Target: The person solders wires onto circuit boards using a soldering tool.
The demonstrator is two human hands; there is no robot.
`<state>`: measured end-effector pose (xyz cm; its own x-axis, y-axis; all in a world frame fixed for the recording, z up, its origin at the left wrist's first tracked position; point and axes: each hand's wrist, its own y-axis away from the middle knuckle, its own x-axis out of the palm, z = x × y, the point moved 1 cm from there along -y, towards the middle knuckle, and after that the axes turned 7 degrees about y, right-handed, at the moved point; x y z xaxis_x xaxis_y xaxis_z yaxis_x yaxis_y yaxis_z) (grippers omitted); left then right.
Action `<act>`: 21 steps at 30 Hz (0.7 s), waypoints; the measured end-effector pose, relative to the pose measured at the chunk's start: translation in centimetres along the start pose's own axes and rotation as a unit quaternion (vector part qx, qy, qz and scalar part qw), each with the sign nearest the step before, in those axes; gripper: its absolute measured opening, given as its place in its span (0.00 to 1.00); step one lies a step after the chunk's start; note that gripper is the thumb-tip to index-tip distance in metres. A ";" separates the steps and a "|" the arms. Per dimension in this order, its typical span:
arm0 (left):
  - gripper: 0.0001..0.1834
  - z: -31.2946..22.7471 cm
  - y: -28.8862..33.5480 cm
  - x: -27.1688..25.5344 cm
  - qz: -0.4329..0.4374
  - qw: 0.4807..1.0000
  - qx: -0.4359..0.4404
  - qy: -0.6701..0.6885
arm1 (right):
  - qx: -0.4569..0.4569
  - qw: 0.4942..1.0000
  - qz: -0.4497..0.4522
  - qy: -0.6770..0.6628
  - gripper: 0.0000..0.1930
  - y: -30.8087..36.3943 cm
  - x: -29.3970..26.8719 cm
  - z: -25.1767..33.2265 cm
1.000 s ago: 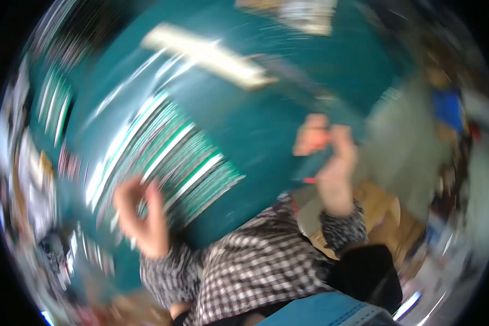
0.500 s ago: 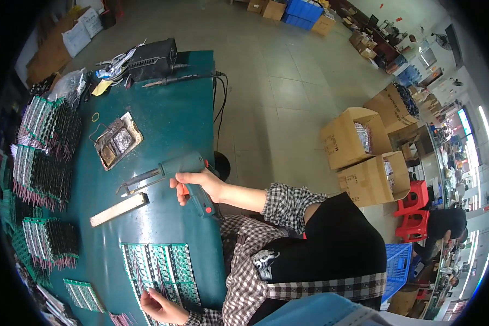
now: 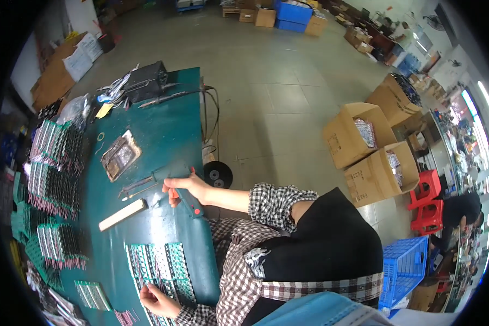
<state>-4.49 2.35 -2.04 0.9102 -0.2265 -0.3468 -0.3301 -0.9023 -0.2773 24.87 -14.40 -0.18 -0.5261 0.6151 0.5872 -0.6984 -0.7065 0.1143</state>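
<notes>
2 hands: right hand [image 3: 186,187] fingers clamped on teal tool [image 3: 175,179]; left hand [image 3: 156,300] fingers curled on green boards [image 3: 160,269].

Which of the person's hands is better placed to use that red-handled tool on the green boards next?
Probably the right hand: it grips the red-handled tool. The left hand rests on the green boards.
</notes>
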 end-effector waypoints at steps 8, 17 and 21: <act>0.11 -1.4 0.3 0.5 -0.026 0.999 -0.021 -0.001 | 0.033 0.996 -0.028 0.073 0.18 -0.6 -1.0 -1.4; 0.10 -4.8 1.0 -0.4 -0.065 0.996 -0.021 0.050 | 0.061 0.997 0.010 0.055 0.18 3.0 4.0 -0.4; 0.11 -7.6 1.3 -0.7 -0.041 0.976 -0.001 0.215 | 0.076 0.989 0.129 0.017 0.21 5.8 6.5 -0.7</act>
<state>-3.66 -1.51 4.68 0.9543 -0.2867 0.0847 -0.2523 -0.9242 -0.2866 17.04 -14.27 3.77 -0.6951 0.4173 0.5854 -0.4593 -0.8842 0.0850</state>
